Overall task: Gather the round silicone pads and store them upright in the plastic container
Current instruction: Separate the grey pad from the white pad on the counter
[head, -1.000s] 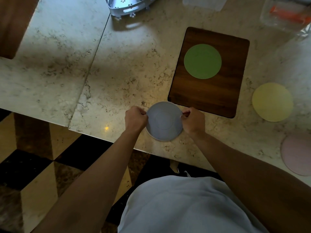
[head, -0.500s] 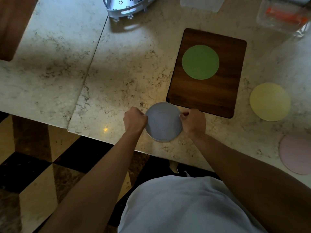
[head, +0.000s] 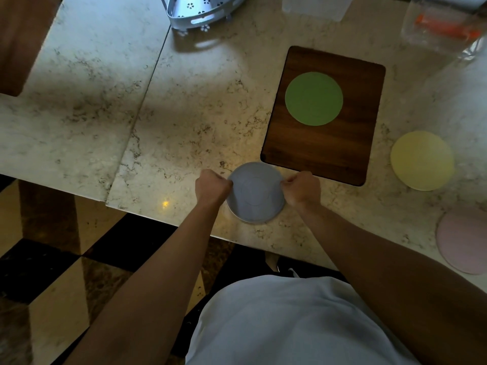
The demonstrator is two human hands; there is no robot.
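Note:
A grey-blue round pad [head: 255,193] lies near the counter's front edge. My left hand [head: 212,186] pinches its left rim and my right hand [head: 301,187] pinches its right rim. A green pad [head: 314,98] rests on a dark wooden board [head: 324,151]. Right of the board a yellow pad [head: 421,160] lies flat on the counter, and a pink pad [head: 465,239] lies at the right edge of view. A clear plastic container [head: 313,6] stands at the back, cut off by the top of the frame.
A pale metal rack with flower cut-outs [head: 200,9] stands at the back centre. A clear bag holding something orange [head: 445,27] lies at the back right. The marble counter [head: 184,106] ends just below my hands, above a checkered floor [head: 52,272].
Both hands stay pinched on the grey-blue pad's rims. Only the view has shifted slightly; the pad has not visibly moved.

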